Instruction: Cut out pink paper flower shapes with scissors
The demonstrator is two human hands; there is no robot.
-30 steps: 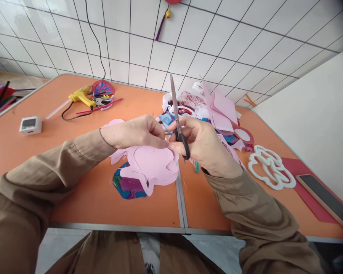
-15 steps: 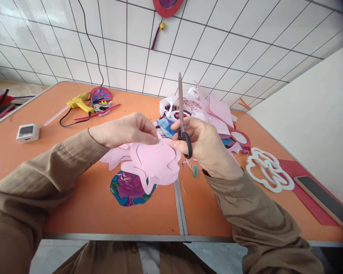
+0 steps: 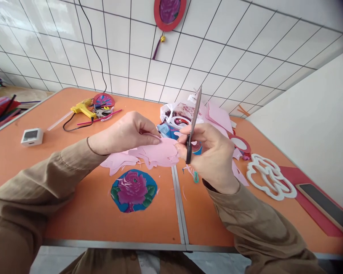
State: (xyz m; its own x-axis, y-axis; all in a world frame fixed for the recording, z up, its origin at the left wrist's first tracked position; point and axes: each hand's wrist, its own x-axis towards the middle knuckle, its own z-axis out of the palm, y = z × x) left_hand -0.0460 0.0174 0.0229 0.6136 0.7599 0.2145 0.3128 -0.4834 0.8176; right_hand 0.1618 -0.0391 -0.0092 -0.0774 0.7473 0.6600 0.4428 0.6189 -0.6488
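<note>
My left hand pinches the near edge of a pink paper cutout, holding it flat above the orange table. My right hand grips black-handled scissors, blades together and pointing up and away, while its fingertips also touch the right edge of the pink paper. Below the paper lies a round blue picture of a purple rose. More pink paper pieces lie under my left wrist.
A yellow glue gun with its cord, keys and a small white box sit at the left. A heap of paper and bags is behind my hands. A white foam flower outline and a dark tablet lie at the right.
The pink cutout has been lifted and tipped flatter, uncovering the whole rose picture. The scissors have tilted to the right. My view has risen a little.
</note>
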